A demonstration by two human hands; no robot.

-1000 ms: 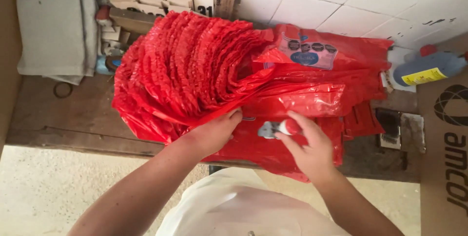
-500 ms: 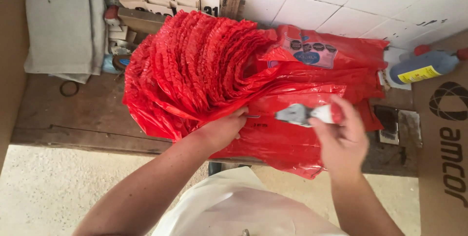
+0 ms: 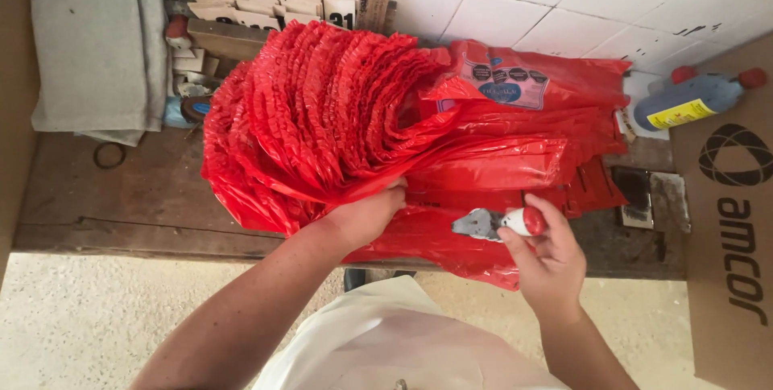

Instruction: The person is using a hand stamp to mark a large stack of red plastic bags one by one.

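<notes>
Your left hand [image 3: 366, 214] pinches the fanned stack of red plastic bags [image 3: 338, 116] on the wooden bench [image 3: 121, 197] — keep that pinch tight. Your right hand [image 3: 547, 257] grips a red-and-white stamp tool [image 3: 499, 221] just above the flat bags — bring it down square.

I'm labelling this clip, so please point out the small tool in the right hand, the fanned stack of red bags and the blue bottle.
Small tool [image 3: 493, 222], head view, on its grey metal end.
Red bags [image 3: 322, 108], head view, on the fanned ruffled edges.
Blue bottle [image 3: 684, 102], head view, on its body.
</notes>
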